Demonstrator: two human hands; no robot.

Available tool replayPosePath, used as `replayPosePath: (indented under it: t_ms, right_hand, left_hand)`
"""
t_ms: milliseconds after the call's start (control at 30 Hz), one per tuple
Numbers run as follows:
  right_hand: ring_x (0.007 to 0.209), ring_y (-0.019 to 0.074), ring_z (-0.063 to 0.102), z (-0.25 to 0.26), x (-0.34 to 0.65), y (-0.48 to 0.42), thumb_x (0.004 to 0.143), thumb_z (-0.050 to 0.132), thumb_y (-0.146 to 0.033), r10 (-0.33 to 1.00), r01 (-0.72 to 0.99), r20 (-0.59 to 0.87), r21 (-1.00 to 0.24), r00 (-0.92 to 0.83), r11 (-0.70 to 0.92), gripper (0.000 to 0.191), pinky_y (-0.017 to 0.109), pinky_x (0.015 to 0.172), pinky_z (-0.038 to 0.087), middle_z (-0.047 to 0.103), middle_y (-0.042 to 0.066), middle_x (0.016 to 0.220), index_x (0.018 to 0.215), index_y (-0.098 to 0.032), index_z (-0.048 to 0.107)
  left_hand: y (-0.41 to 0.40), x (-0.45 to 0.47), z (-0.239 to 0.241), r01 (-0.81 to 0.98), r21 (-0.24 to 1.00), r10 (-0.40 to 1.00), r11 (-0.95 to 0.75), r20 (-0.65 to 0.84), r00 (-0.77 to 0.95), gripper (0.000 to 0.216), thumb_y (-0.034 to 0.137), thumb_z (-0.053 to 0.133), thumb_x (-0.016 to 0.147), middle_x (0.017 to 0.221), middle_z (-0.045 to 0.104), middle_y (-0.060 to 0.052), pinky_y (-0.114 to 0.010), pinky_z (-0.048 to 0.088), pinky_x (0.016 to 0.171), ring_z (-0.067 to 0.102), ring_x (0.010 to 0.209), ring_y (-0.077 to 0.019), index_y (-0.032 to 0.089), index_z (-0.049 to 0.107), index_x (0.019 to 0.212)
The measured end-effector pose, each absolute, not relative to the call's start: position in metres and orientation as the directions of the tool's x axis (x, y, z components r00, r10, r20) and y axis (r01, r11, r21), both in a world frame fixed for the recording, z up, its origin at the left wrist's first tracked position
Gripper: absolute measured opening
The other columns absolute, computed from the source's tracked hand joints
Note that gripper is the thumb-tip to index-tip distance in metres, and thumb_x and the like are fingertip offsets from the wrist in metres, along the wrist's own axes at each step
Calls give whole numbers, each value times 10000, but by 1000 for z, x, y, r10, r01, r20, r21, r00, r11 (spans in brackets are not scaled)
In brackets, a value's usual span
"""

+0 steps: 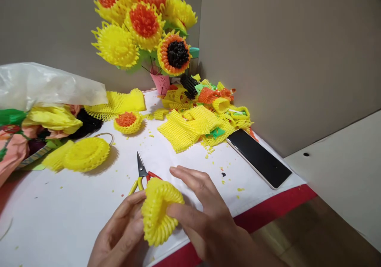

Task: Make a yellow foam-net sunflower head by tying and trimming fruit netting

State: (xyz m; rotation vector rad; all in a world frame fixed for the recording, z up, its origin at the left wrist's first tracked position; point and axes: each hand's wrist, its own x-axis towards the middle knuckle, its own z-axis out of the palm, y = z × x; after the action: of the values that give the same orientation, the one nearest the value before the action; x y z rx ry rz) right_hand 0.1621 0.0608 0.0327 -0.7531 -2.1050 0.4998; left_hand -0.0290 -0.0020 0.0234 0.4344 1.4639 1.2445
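Observation:
A yellow foam-net flower piece point(162, 215), rolled into a cup with a ribbed rim, is held above the near edge of the table. My left hand point(125, 227) grips its left side between thumb and fingers. The thumb of my right hand point(205, 215) presses into the hollow from the right, while its other fingers stretch forward, off the piece. Just behind lie scissors point(142, 169) with dark blades and red and yellow handles, partly hidden by the foam piece.
Foam-net flowers point(144, 21) stand in a pink pot point(161, 83) by the wall. Foam-net scraps point(193, 124) and a phone point(258, 158) lie right. Leftward are an orange-centred flower point(127, 123), a yellow foam roll point(87, 154), coloured sheets point(53, 118) and a plastic bag point(50, 86).

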Motion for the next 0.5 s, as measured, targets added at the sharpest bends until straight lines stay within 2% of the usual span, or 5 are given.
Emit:
replayPosePath:
  t_ms: [100, 200, 267, 400, 500]
  right_hand:
    - [1432, 247, 354, 32, 160, 57, 830, 574, -21, 677, 416, 501, -541, -539, 731, 303, 401, 1147, 389, 386, 63, 1562, 1034, -241, 614]
    - [1448, 268, 332, 31, 158, 54, 818, 688, -171, 694, 382, 440, -606, -570, 698, 337, 412, 1151, 382, 339, 61, 1595, 1133, -240, 591]
    - [1445, 288, 340, 29, 156, 53, 798, 749, -298, 710, 342, 425, -662, -562, 667, 363, 420, 1127, 409, 324, 70, 1603, 1118, -234, 591]
    - [1438, 281, 360, 24, 150, 48, 884, 641, -265, 783, 253, 447, -773, -433, 582, 100, 445, 1140, 386, 352, 92, 1590, 958, -205, 613]
    - [1431, 250, 386, 25, 147, 46, 930, 562, -236, 791, 126, 464, -827, -400, 548, 169, 451, 1162, 359, 380, 99, 1575, 1075, -213, 645]
  left_hand:
    - [0, -24, 30, -308, 893, 809, 329, -435, -395, 567, 431, 906, 563, 1164, 737, -76, -247, 607, 756, 679, 1072, -337, 246, 695, 1056]
    - [1, -19, 37, -224, 932, 820, 287, -359, -445, 524, 424, 907, 581, 1151, 743, -68, -225, 608, 751, 691, 1067, -313, 244, 679, 1018]
    - [1, -18, 38, -175, 950, 820, 257, -311, -481, 529, 417, 909, 585, 1142, 749, -71, -236, 611, 776, 695, 1067, -310, 236, 678, 1025]
    - [-1, -18, 35, -149, 967, 809, 208, -256, -528, 540, 414, 920, 552, 1136, 760, -74, -252, 625, 771, 718, 1020, -318, 220, 716, 1012]
    - [-4, -22, 33, -78, 977, 839, 200, -212, -501, 490, 428, 882, 629, 1173, 751, -51, -228, 617, 792, 720, 1026, -290, 243, 727, 1055]
